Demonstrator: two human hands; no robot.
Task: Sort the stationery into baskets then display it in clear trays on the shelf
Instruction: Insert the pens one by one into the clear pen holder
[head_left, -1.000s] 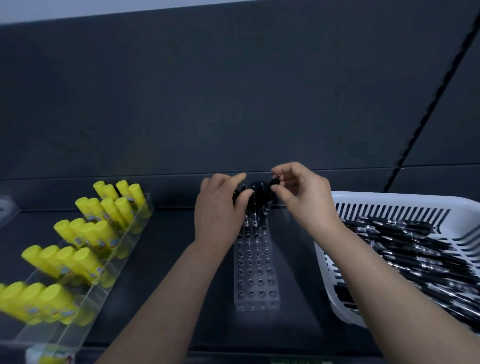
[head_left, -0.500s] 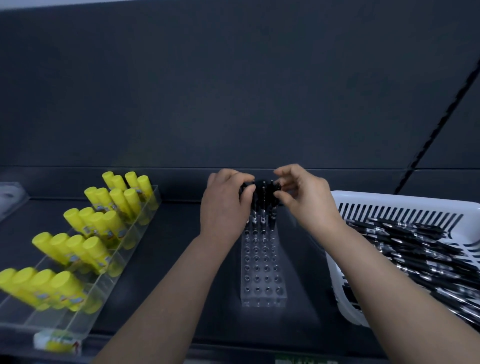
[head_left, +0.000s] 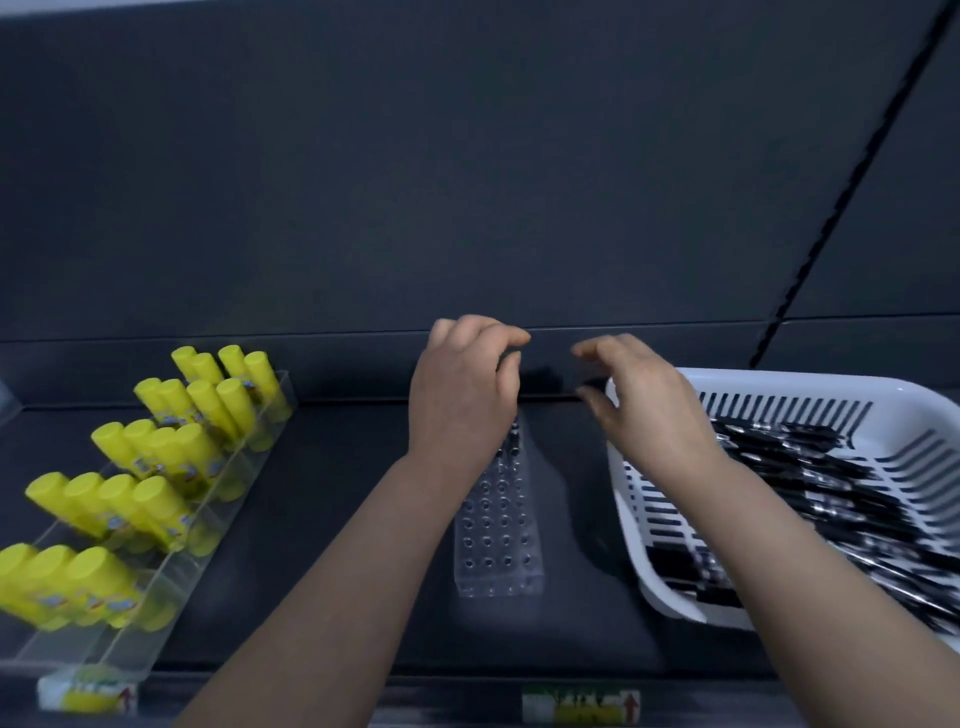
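Note:
A clear tray (head_left: 498, 540) full of small holes lies lengthwise on the dark shelf (head_left: 337, 493). A few black pens (head_left: 540, 379) stand in its far end, blurred. My left hand (head_left: 462, 400) covers the tray's far left part, fingers curled beside those pens; blur hides whether it grips them. My right hand (head_left: 641, 410) hovers to the right of the pens, over the near-left corner of a white basket (head_left: 779, 387). Its fingers are loosely bent and hold nothing. Several black pens (head_left: 831, 483) lie in the basket.
A stepped clear tray (head_left: 171, 582) with several yellow glue sticks (head_left: 156, 452) stands at the left. The shelf's dark back wall (head_left: 467, 182) rises just behind my hands. Price labels (head_left: 579, 704) sit on the front edge.
My right hand has let go of the standing pens and moved right towards the basket. My left hand stays at the tray's far end. The view has shifted slightly.

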